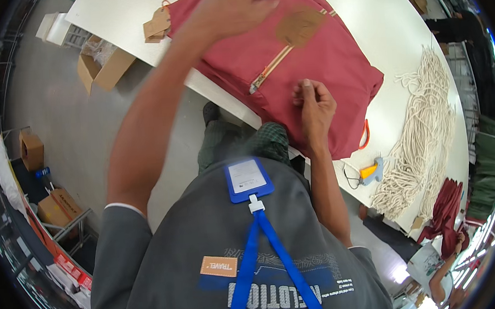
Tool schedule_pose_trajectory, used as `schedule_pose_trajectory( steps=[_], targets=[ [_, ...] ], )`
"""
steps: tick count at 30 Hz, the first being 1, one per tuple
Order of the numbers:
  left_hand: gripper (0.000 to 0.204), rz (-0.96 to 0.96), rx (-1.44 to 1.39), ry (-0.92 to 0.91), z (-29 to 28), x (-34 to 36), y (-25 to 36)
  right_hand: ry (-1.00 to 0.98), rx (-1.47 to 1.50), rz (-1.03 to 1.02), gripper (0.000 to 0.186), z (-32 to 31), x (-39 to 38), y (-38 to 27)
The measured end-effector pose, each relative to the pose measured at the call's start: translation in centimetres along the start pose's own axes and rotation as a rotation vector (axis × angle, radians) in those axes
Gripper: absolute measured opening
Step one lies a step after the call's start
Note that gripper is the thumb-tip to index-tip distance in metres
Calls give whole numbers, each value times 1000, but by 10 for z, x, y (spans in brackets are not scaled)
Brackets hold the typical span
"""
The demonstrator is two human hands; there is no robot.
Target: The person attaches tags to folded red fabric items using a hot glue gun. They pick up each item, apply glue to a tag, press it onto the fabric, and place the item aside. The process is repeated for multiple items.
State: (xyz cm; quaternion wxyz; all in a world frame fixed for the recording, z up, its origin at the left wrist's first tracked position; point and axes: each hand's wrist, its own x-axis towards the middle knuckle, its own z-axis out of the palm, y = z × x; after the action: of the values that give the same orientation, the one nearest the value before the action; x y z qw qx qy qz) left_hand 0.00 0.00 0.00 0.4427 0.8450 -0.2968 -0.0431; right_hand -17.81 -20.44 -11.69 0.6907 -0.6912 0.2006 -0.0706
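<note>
1. Table [394, 35], white, bore the maroon bag [333, 62] along its near edge.
2. The bag looked lightly creased, with a brown patch [301, 29] and zip [273, 68].
3. Left hand [238, 8], blurred at the far side, curled its fingers; any hold was unclear.
4. Right hand [316, 108], nearer, was half-closed; its hold was unclear.

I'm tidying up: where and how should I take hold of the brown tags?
Probably pinch the brown tags by their left edges, coming from the left: they overlap unevenly there, while the maroon fabric lies close on their right.
</note>
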Motion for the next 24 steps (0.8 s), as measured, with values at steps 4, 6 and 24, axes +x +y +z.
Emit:
schedule_pose_trajectory(
  steps=[4,6,24],
  targets=[
    [51,-137,-98,331,49,-26,-23,77,29,-12,22,-12,-5,1],
    [47,-271,-180,317,61,-73,-37,109,58,18,22,-19,-14,9],
    [18,-651,-26,530,-27,-152,-220,312,-217,-80,17,50,-14,23]
  ],
)
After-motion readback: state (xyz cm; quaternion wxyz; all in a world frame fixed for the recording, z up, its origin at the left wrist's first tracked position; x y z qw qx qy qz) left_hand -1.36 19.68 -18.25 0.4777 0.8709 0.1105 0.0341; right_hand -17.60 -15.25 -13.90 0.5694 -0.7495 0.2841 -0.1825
